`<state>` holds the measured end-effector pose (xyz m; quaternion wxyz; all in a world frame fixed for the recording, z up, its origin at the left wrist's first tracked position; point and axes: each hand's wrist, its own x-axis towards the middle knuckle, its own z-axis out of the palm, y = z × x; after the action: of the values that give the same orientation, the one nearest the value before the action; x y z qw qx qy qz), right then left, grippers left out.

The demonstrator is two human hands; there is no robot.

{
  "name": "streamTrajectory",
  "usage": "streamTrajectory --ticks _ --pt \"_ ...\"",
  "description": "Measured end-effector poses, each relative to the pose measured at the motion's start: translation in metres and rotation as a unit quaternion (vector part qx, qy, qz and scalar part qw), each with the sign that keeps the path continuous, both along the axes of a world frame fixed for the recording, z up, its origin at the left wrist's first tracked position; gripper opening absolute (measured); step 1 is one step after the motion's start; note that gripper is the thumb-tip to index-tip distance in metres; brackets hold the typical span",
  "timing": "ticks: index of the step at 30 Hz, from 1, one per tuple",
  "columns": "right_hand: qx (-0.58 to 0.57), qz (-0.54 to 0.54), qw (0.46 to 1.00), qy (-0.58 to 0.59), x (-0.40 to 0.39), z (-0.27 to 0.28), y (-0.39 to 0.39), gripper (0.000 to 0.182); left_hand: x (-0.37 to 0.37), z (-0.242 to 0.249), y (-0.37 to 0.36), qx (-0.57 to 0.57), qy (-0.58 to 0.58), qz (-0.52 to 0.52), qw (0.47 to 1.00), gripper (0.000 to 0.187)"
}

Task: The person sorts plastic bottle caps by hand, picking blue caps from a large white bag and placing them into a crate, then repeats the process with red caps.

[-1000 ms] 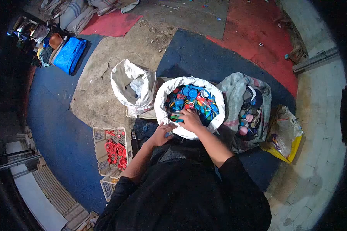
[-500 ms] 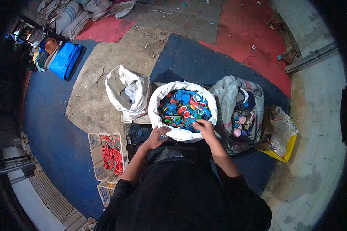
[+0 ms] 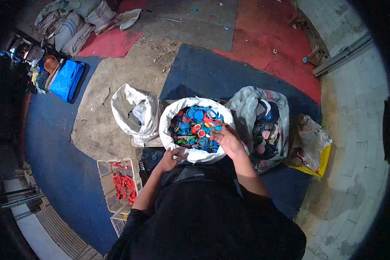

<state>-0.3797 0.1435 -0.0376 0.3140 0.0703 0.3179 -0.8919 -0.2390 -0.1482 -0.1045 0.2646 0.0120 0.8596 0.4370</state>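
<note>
A white sack with a rolled rim stands in front of me, full of small plastic caps, mostly blue and red with some green. My left hand rests at the near left rim, its fingers apart over the white cloth. Over the right part of the caps is my right hand, palm partly turned up, with a small blue cap at its fingertips.
Left of the caps stands another white sack; to the right are a grey sack and a yellow bag. A crate with red pieces sits at lower left. Farther off lie a blue folded sheet and piled sacks.
My right hand has turned its palm upward and now has a blue cap at its fingers. The whole view has shifted slightly, with the sacks lower and farther left.
</note>
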Motion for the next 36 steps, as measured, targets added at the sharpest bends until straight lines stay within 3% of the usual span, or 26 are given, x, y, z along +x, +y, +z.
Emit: streamTrajectory --ticks 2,5,6,7,9,11,12,15,17,19,21,23,27,28,29,31,34,36 --pt "0.02 0.001 1.0 -0.002 -0.004 0.011 -0.004 0.027 -0.005 0.007 0.005 0.049 -0.045 0.07 0.995 0.038" --pt "0.23 0.058 0.963 0.126 -0.009 -0.005 -0.008 0.025 -0.023 0.026 0.022 0.194 -0.105 0.205 0.954 0.043" --pt "0.295 0.024 0.929 0.222 -0.003 0.006 -0.024 0.022 -0.031 0.032 0.026 0.252 -0.095 0.228 0.936 0.047" --pt "0.359 0.095 0.886 0.276 0.0 0.006 -0.027 0.026 -0.04 0.041 0.033 0.309 -0.085 0.25 0.914 0.051" --pt "0.395 0.097 0.807 0.428 0.012 0.017 -0.044 0.034 -0.054 0.063 0.051 0.409 -0.177 0.321 0.836 0.058" --pt "0.51 0.172 0.675 0.506 0.026 0.032 -0.052 0.047 -0.062 0.058 0.06 0.451 -0.234 0.36 0.782 0.06" --pt "0.52 0.186 0.633 0.543 0.028 0.031 -0.057 0.055 -0.064 0.07 0.064 0.49 -0.232 0.336 0.77 0.059" --pt "0.452 0.128 0.735 0.489 0.034 0.022 -0.061 0.051 -0.059 0.044 0.062 0.454 -0.251 0.36 0.776 0.06" --pt "0.416 0.094 0.812 0.397 0.024 0.002 -0.052 0.049 -0.054 0.05 0.062 0.502 -0.239 0.397 0.73 0.057" --pt "0.482 0.065 0.815 0.314 0.012 -0.022 -0.032 0.052 -0.041 0.03 0.051 0.531 -0.23 0.433 0.691 0.056" --pt "0.588 0.084 0.766 0.245 0.01 -0.092 -0.003 0.054 -0.028 0.008 0.039 0.568 -0.22 0.49 0.624 0.049" --pt "0.614 0.181 0.721 0.265 0.01 -0.102 0.013 0.063 -0.011 -0.006 0.029 0.572 -0.209 0.541 0.58 0.046" --pt "0.687 0.227 0.617 0.309 0.017 -0.103 -0.015 0.073 0.002 -0.012 0.02 0.543 -0.2 0.583 0.57 0.042" --pt "0.691 0.219 0.616 0.307 0.019 -0.113 -0.029 0.072 0.005 -0.014 0.019 0.569 -0.195 0.561 0.568 0.041" --pt "0.649 0.187 0.649 0.35 0.022 -0.12 -0.038 0.068 0.006 -0.016 0.019 0.56 -0.193 0.554 0.585 0.041" --pt "0.616 0.208 0.643 0.405 0.026 -0.111 -0.06 0.065 0.004 -0.015 0.021 0.542 -0.186 0.541 0.616 0.04" --pt "0.465 0.201 0.7 0.504 0.024 -0.09 -0.07 0.053 -0.002 -0.001 0.027 0.512 -0.187 0.542 0.639 0.039" --pt "0.402 0.281 0.78 0.387 0.012 -0.077 -0.063 0.043 -0.003 -0.001 0.024 0.537 -0.185 0.527 0.632 0.039"
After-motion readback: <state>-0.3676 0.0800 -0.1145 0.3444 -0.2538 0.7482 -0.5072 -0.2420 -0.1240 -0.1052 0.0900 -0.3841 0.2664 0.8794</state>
